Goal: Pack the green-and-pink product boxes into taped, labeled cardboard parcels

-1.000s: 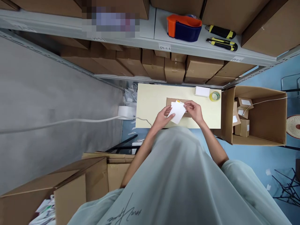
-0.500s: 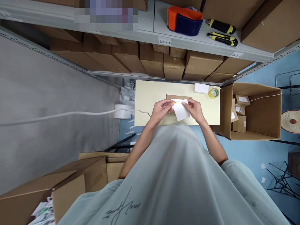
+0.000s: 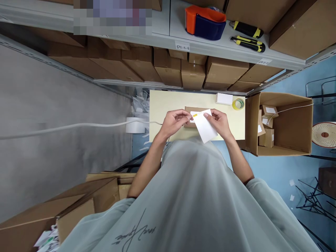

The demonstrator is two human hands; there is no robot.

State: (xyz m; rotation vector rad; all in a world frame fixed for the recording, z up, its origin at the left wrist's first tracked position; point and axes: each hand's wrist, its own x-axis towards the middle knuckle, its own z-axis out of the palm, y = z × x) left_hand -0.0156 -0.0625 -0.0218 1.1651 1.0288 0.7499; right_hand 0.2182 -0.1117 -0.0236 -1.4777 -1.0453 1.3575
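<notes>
A white paper sheet (image 3: 205, 128) with a small yellow strip along its top edge hangs tilted in front of me. My right hand (image 3: 219, 123) pinches it at the upper right between thumb and fingers. Beside its upper left corner is my left hand (image 3: 175, 122), fingertips pressed together; what they hold, if anything, is too small to make out. Under the sheet, a flat brown cardboard box (image 3: 188, 124) lies on the cream tabletop (image 3: 162, 101). A white patch on the box shows partly between my hands.
A roll of tape (image 3: 238, 104) and a white stack (image 3: 224, 98) lie at the table's back right. An open carton (image 3: 291, 133) with several small boxes stands to the right. A cable (image 3: 105, 125) runs in from the left. Overhead, a shelf (image 3: 157, 29) holds cutters (image 3: 248, 43) and a tape dispenser (image 3: 206, 23).
My left hand has moved left, away from the sheet's middle. The sheet has tilted and swung lower towards me in my right hand, uncovering more of the box.
</notes>
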